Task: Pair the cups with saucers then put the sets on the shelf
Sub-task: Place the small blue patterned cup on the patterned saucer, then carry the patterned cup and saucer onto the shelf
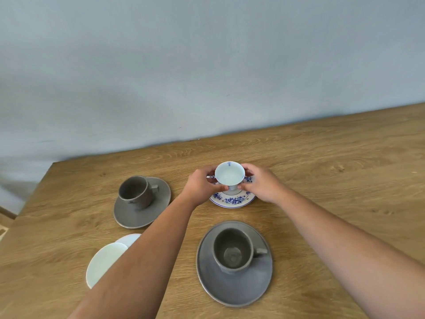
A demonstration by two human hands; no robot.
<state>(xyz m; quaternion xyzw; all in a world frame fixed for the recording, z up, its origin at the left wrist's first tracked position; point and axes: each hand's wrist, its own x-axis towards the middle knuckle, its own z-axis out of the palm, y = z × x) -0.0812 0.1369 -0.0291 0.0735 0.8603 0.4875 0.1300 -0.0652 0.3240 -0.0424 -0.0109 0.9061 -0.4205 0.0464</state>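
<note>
A small white cup with blue marks (229, 173) stands on a white saucer with blue flowers (232, 200) at the middle of the table. My left hand (199, 183) and my right hand (262, 183) close around the cup and the saucer's far rim from either side. A grey cup (135, 191) sits on a grey saucer (158, 199) to the left. Nearer me, a second grey cup (232, 249) rests on a larger grey saucer (234, 288). Two plain white saucers (104, 259) overlap at the lower left, partly hidden by my left forearm.
The wooden table (333, 180) runs along a pale blue-grey wall (207, 65). Its left edge (27, 199) drops off to the floor. No shelf is in view.
</note>
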